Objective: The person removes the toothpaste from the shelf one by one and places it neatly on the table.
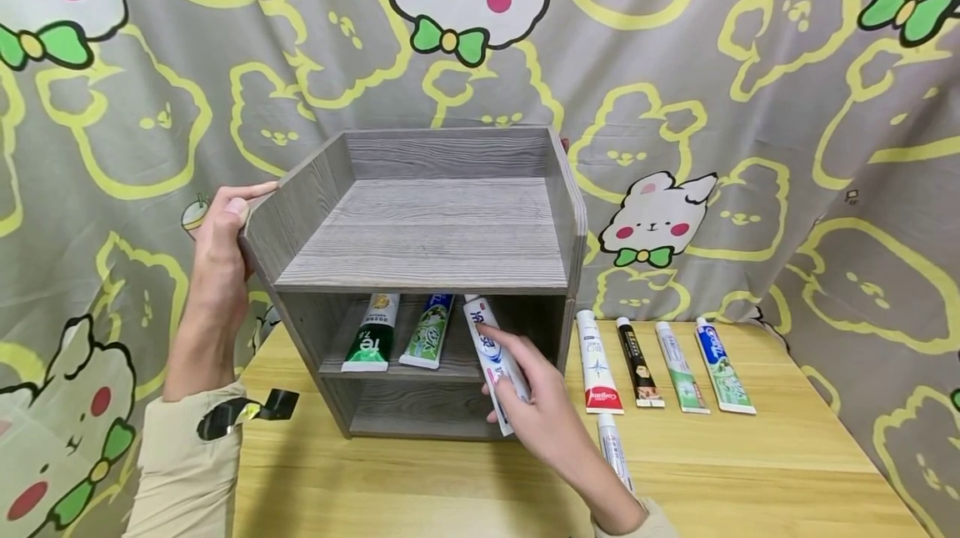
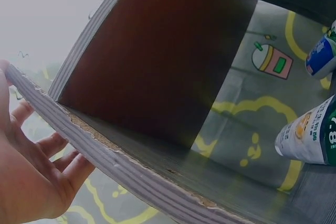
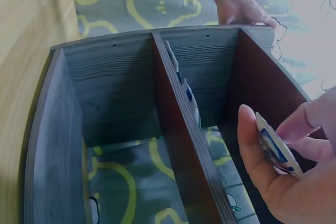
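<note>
A grey wood-grain shelf unit [image 1: 431, 229] stands on the table, with an upper tray and two levels below. My left hand [image 1: 219, 250] holds the top of its left side panel, thumb on the edge and fingers on the outer side. My right hand [image 1: 536, 404] pinches a white toothpaste tube [image 1: 482, 334] between thumb and fingers, its cap end pointing into the middle level. To its left on that level lie a green-and-white toothpaste tube [image 1: 372, 336] and a blue-and-green toothpaste tube [image 1: 430, 336], apart from each other. The right wrist view shows the pinched tube edge-on.
Right of the unit on the wooden table [image 1: 795, 455] lie several more toothpaste tubes in a row, including a red-and-white one [image 1: 598, 367] and a black one [image 1: 640, 364]. Another tube [image 1: 613, 450] lies nearer, partly behind my right forearm. A patterned curtain [image 1: 480, 87] hangs behind.
</note>
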`<state>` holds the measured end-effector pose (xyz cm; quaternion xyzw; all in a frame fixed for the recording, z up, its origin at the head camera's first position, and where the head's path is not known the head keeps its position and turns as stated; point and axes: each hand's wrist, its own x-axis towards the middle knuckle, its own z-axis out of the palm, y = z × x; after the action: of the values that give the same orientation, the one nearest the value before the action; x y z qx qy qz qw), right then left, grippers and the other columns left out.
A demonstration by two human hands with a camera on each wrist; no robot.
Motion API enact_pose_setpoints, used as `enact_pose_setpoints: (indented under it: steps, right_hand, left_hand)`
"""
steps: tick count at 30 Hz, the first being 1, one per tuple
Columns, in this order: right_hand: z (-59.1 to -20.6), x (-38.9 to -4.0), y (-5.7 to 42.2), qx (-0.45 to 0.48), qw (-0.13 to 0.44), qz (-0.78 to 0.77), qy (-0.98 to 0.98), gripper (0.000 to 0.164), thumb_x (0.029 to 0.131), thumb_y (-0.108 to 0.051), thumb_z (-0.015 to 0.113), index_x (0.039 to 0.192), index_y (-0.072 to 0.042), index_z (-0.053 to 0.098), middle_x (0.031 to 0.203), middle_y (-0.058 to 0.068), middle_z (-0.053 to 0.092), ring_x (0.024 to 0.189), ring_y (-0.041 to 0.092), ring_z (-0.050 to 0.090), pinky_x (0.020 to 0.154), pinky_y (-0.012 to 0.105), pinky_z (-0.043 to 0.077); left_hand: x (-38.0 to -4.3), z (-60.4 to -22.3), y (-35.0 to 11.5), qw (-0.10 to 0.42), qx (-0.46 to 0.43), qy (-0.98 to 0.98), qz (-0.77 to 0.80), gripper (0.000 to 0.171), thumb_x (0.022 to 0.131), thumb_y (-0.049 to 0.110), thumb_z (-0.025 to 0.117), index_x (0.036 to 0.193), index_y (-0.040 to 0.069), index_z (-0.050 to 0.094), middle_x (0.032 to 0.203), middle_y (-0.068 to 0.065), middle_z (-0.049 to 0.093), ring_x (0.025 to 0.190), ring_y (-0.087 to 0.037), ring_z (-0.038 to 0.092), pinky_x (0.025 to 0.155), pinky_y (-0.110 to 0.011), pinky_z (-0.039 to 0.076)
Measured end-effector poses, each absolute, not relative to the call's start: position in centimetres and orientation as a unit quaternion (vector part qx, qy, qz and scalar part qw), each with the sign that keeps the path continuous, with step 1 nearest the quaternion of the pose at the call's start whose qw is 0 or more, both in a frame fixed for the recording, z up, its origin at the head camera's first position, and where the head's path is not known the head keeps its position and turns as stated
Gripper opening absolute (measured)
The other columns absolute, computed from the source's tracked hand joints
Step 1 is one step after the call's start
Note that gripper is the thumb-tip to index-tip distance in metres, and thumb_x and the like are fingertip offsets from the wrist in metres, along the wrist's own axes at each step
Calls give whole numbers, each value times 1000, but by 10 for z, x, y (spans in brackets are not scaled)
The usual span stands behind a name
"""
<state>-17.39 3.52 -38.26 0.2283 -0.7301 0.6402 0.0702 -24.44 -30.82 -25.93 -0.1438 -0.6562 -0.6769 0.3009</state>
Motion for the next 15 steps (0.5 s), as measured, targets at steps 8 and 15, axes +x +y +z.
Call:
enact_pose_setpoints:
  steps: [8,15]
  right_hand:
    - [-385,-160,47,228,49,636,-735,68,91,16,52,144,-26,57,128,9,56,88,24,69,61,37,61]
    - [-393,-149,64,251,82,584,-768,69,86,17,58,140,-26,61,126,5,60,90,25,68,62,33,61]
  left_hand:
    - [-243,-259,-310,304,-140,-648,-684,39,101,32,48,126,10,68,104,-13,61,83,-24,56,63,-29,45]
    - [-245,-259,-309,301,-155,-645,-685,38,102,31,47,126,9,67,103,-14,61,82,-24,56,63,-29,45]
